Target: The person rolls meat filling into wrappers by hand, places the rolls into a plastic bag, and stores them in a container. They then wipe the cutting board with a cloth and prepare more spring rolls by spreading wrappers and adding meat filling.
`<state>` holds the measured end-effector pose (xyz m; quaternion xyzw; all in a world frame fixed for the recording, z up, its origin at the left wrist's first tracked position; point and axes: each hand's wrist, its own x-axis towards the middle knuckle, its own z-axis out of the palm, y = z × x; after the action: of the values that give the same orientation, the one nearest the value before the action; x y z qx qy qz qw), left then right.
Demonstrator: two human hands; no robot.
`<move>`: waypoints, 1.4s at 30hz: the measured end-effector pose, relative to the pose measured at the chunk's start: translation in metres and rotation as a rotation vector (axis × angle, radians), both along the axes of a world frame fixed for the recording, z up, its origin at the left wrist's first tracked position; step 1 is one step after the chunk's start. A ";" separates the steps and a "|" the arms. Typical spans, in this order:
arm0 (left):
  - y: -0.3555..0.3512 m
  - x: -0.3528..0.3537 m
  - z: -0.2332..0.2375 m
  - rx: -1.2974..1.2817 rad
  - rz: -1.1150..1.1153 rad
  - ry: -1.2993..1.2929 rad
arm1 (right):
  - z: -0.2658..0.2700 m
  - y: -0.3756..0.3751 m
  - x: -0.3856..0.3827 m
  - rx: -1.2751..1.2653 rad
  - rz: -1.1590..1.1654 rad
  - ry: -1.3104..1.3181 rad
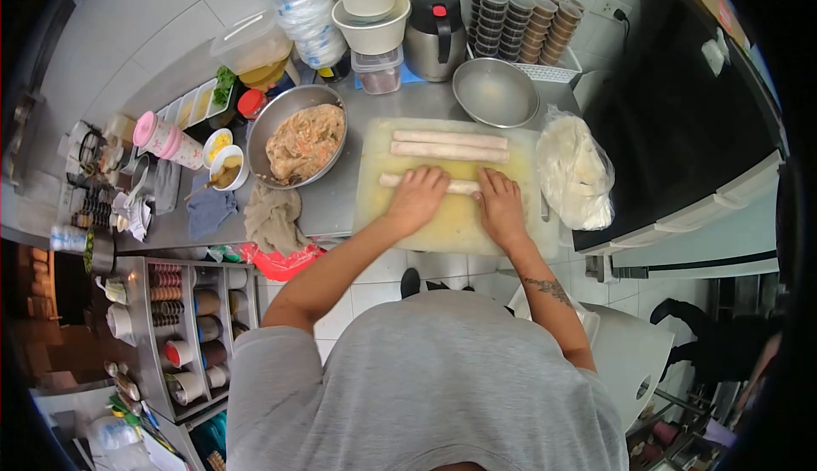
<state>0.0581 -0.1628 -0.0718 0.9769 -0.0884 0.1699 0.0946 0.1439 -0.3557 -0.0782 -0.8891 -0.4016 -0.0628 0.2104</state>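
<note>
Left hand (421, 192) and right hand (500, 200) lie flat, fingers slightly spread, upon the thin roll (462, 187) beneath them; whether the thumbs press it, I cannot tell. Two other rolls (451, 151) are just beyond the hands.

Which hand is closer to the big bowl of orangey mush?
Left. The left hand rests on the nearest roll, right of the bowl; the right hand is farther right, at that roll's right end.

Pale tiled wall (153, 11), floor (379, 274) (likewise tiled)
</note>
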 end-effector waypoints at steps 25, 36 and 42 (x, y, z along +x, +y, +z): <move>0.072 0.037 0.027 -0.051 0.084 -0.023 | 0.016 0.045 0.060 0.131 0.178 -0.240; 0.066 0.026 0.015 -0.103 0.205 -0.063 | 0.023 0.054 0.070 0.227 0.145 -0.077; 0.063 0.016 0.014 -0.137 0.313 -0.088 | 0.021 0.060 0.066 0.238 0.055 -0.022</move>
<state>0.0745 -0.1002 -0.0581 0.9616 0.0727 0.2309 0.1295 0.2102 -0.2956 -0.0576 -0.8457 -0.4179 -0.1138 0.3119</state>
